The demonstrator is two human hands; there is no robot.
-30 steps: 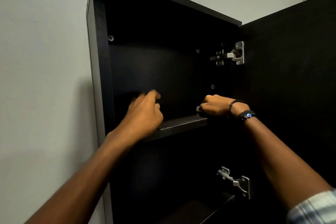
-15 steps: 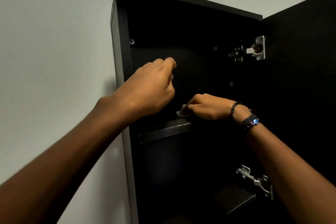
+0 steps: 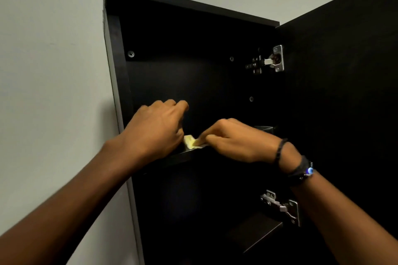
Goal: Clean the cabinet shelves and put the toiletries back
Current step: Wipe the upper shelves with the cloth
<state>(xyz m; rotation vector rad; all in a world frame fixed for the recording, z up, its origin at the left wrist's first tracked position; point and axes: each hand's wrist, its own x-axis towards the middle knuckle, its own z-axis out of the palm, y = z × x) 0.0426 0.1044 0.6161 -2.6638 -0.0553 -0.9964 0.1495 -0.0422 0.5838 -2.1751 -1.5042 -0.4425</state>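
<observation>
One black cabinet (image 3: 120, 92) on pale wall, door (image 3: 344, 92) swung open right. Two shelves: upper shelf (image 3: 189, 156), lower shelf (image 3: 258, 234). Left hand (image 3: 155, 131) curled, knuckles up, over upper shelf front edge; grip unclear. One yellow cloth (image 3: 190, 141) on that edge, pinched by right hand (image 3: 237, 142). Two hinges: (image 3: 273, 60), (image 3: 282, 206). Two wristbands (image 3: 301, 168).

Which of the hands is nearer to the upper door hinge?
The right hand: it is below and left of the upper hinge. The left hand is farther left, by the cabinet's left wall.
</observation>
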